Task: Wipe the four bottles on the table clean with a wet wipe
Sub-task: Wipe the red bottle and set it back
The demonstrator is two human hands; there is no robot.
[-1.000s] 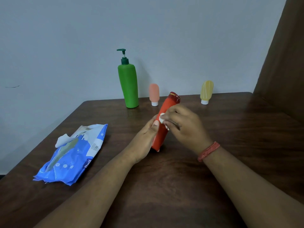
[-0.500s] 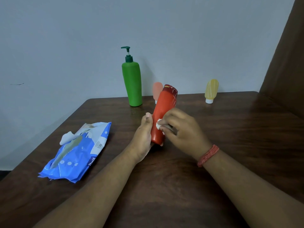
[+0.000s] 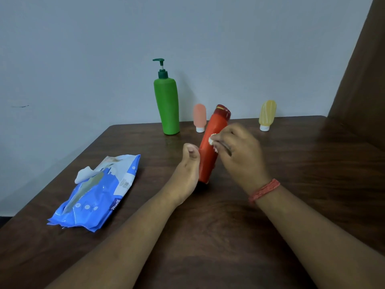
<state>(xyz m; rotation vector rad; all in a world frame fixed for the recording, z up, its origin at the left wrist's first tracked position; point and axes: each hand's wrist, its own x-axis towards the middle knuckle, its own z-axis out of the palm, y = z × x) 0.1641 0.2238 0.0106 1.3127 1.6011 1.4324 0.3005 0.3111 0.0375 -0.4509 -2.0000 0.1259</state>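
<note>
The red bottle stands tilted mid-worktop; the left hand curls round its lower body; right hand fingers pinch a white wipe against its side; the green bottle stands behind.

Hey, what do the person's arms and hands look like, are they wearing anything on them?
Both forearms are bare, with no sleeves or gloves in view. The left hand wears nothing that shows. Just behind the right hand, a red braided thread band circles the wrist. No watch or rings are visible.
</note>
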